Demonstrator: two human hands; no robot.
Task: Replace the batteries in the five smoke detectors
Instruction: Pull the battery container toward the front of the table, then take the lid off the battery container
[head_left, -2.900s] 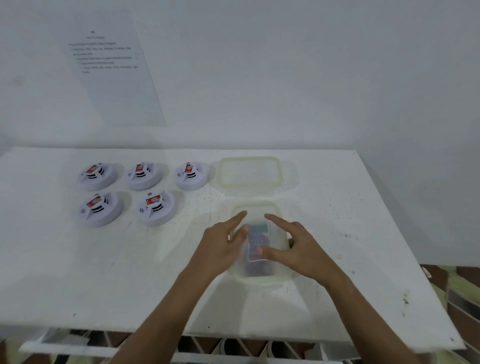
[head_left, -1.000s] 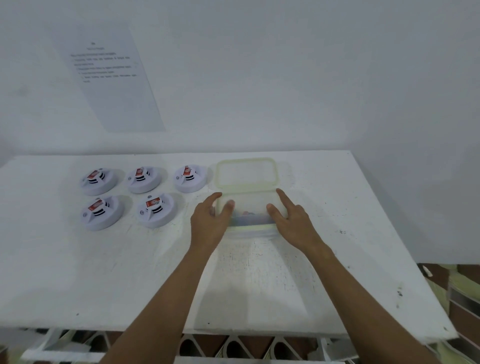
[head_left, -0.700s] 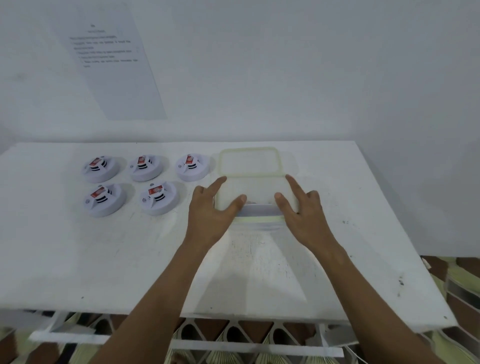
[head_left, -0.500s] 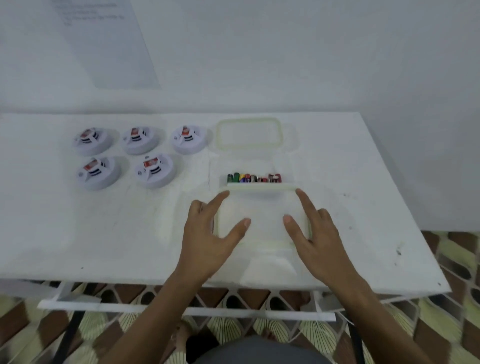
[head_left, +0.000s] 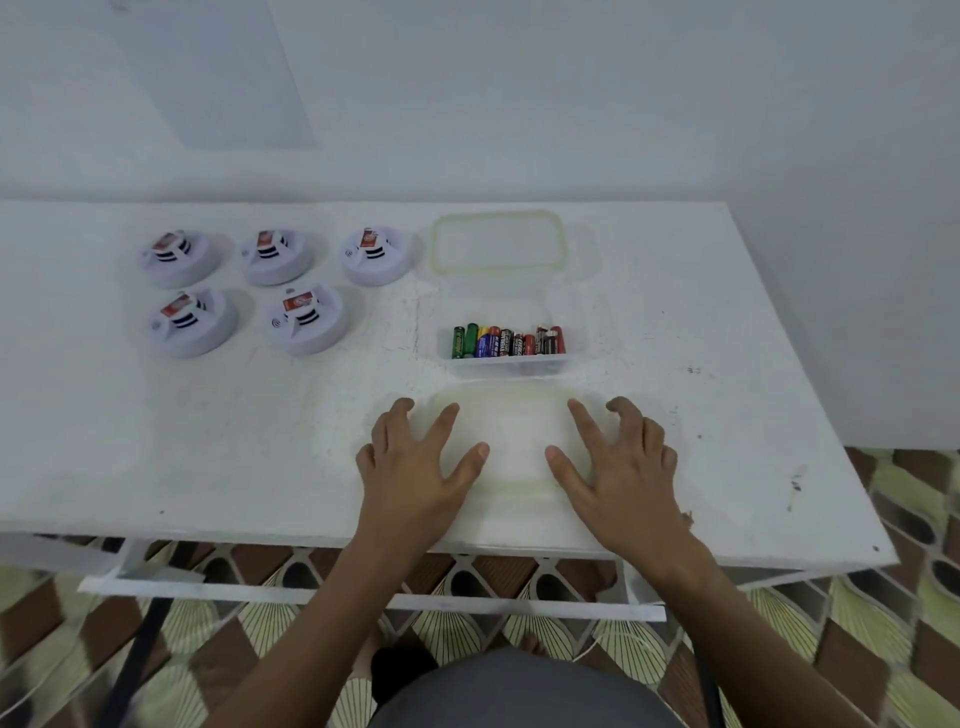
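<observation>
Translucent plastic lid with a green rim (head_left: 511, 441) lies flat on the white counter (head_left: 727, 338); I have my left hand (head_left: 415, 462) and right hand (head_left: 618, 462) spread on it, fingers relaxed. Just beyond it sits the clear open tub of mixed batteries (head_left: 508, 347), then a second green-rimmed lid (head_left: 498, 241). Five round white smoke detectors (head_left: 304, 325) cluster far left, unobstructed.

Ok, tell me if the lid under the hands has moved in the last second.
Yes. The lid came off the battery box and toward the table's front edge, now nearer the person than the smoke detectors.
</observation>
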